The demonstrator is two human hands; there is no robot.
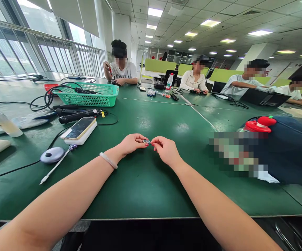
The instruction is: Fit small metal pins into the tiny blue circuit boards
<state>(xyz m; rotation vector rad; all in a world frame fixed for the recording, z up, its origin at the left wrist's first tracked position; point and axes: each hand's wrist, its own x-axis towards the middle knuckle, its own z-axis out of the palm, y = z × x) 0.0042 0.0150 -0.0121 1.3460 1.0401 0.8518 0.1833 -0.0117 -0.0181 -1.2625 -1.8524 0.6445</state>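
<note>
Over the green table, my left hand point(133, 143) pinches a small silvery, bluish piece point(146, 142) between thumb and fingertips. It is too small to name its kind. My right hand point(165, 149) is closed in a pinch at the right end of that piece, thumb against forefinger, and the fingertips of both hands almost meet. Whatever my right fingers grip is mostly hidden by them. A pale bangle point(108, 160) circles my left wrist.
On the left lie a phone point(80, 128) on a white block, a lavender round case point(52, 155), black cables and a green basket point(88, 96). A dark blue bag point(284, 150) stands right. Several people sit across the green table point(140, 188), near a water bottle point(169, 83).
</note>
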